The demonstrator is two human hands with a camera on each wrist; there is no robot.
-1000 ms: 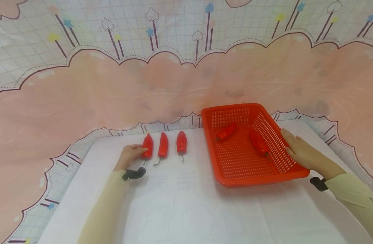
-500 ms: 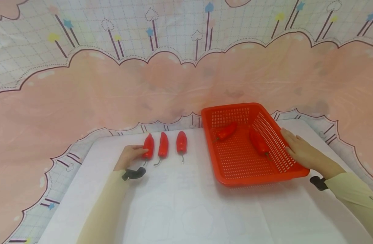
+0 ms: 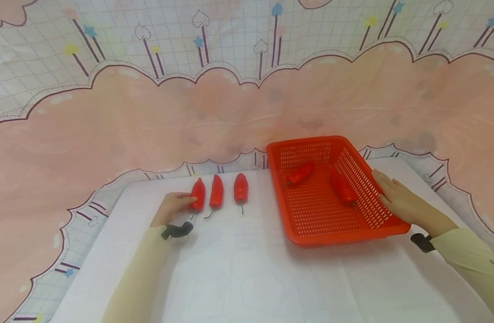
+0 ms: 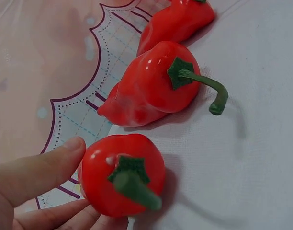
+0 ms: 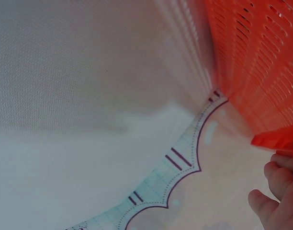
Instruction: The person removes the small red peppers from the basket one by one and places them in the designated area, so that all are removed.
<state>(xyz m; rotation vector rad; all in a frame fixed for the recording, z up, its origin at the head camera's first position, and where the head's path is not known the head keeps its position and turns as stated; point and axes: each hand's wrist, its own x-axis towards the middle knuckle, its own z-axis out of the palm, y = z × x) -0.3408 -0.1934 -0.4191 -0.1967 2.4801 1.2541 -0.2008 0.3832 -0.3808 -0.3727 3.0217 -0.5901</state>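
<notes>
My left hand (image 3: 175, 205) holds the leftmost red pepper (image 3: 197, 195) low at the table, its thumb on one side and its fingers round the other. In the left wrist view, this pepper (image 4: 118, 170) points its green stem at the camera. Two more red peppers, a middle one (image 3: 216, 192) and a right one (image 3: 240, 188), lie beside it in a row. My right hand (image 3: 398, 199) rests with extended fingers against the right rim of a red plastic basket (image 3: 285, 215). Inside that basket lie an upper pepper (image 3: 300, 174) and a right pepper (image 3: 343, 189).
The white-covered table (image 3: 238, 269) carries the peppers and the basket. Behind it hangs a pink patterned cloth (image 3: 190, 116), which also borders the table's sides. Dark wrist bands (image 3: 177, 230) sit at both cuffs.
The leftmost pepper has shifted slightly right, towards the middle one, with my left fingers on it. My right hand and the basket stay where they were.
</notes>
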